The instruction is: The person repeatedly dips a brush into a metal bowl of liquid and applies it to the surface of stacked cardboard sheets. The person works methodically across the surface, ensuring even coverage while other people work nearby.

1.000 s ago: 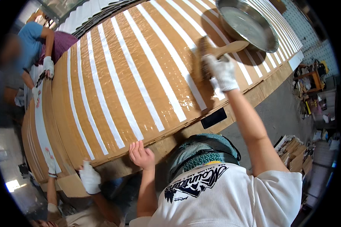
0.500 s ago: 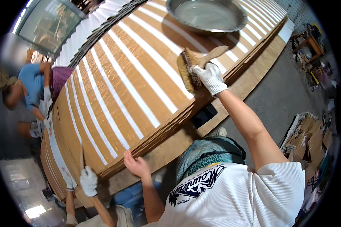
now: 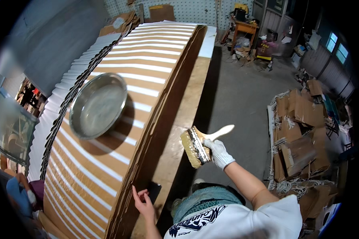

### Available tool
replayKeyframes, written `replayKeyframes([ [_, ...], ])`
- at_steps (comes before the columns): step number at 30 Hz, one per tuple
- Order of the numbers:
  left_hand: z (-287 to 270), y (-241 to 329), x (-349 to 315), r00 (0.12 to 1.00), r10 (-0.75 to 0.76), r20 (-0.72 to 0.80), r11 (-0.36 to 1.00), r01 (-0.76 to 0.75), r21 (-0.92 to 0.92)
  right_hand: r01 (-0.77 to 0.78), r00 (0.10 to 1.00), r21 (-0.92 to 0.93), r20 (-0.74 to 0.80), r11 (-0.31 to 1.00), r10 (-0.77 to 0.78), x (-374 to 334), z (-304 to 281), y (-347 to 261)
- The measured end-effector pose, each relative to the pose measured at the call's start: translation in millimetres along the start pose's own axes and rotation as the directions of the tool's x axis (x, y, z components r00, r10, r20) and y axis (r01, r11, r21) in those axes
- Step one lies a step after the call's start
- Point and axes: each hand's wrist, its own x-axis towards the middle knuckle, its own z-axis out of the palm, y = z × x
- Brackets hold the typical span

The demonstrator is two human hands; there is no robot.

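At the lower left edge, partly cut off, is a co-worker in a blue top [image 3: 16,194]. Beside the long stack runs a row of ridged white sheets [image 3: 64,93]. A round metal basin [image 3: 120,92] sits on the stack, with cloudy, pale liquid inside. The stack [image 3: 91,179] itself is of thin brown sheets, the top one banded with white strips and glossy toward the near end, its layered edges uneven.

The bare left hand [image 3: 144,204] is at the stack's near edge, fingers loosely spread and slightly bent, holding nothing; whether the fingertips press on the sheets I cannot tell. Just beside it a dark flat object [image 3: 155,192] lies on the wooden board [image 3: 189,103] under the stack.

Further right is the wide brush [image 3: 194,147], held in the air apart from the stack. The gloved right hand [image 3: 218,153] is closed around its wooden body — the bristles lie left of the fingers, and the pale handle sticks out past them to the upper right. The bristles are dark near the wood, yellowish and matted toward their ends. Beyond the grey floor [image 3: 231,95], flattened cardboard [image 3: 303,139] is heaped with whitish strands.
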Motion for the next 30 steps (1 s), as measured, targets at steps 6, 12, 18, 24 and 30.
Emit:
replayKeyframes([
  [6,40.0,33.0,120.2,0.994,0.05,-0.102,0.997,-0.055,-0.051,0.116,0.985,0.225,-0.153,0.968,-0.082,23.1,-96.5,-33.3],
  [12,9.2,17.1,284.7,0.836,-0.153,-0.526,0.919,-0.075,-0.387,0.085,0.994,0.433,-0.103,0.897,-0.044,51.1,-100.2,-71.6],
  [18,-54.6,-25.3,372.0,0.724,-0.426,-0.542,0.832,0.077,-0.55,-0.037,0.997,0.352,0.078,0.935,0.011,159.9,-20.3,-121.3],
  [24,-94.0,-68.2,386.0,0.617,-0.383,-0.688,0.86,-0.032,-0.509,-0.127,0.942,0.121,0.324,0.985,0.082,266.1,159.9,-184.8],
  [30,-58.2,3.8,390.3,0.604,-0.485,-0.632,0.827,0.082,-0.557,-0.379,0.752,0.123,0.619,0.917,0.228,355.2,302.7,-161.1],
])
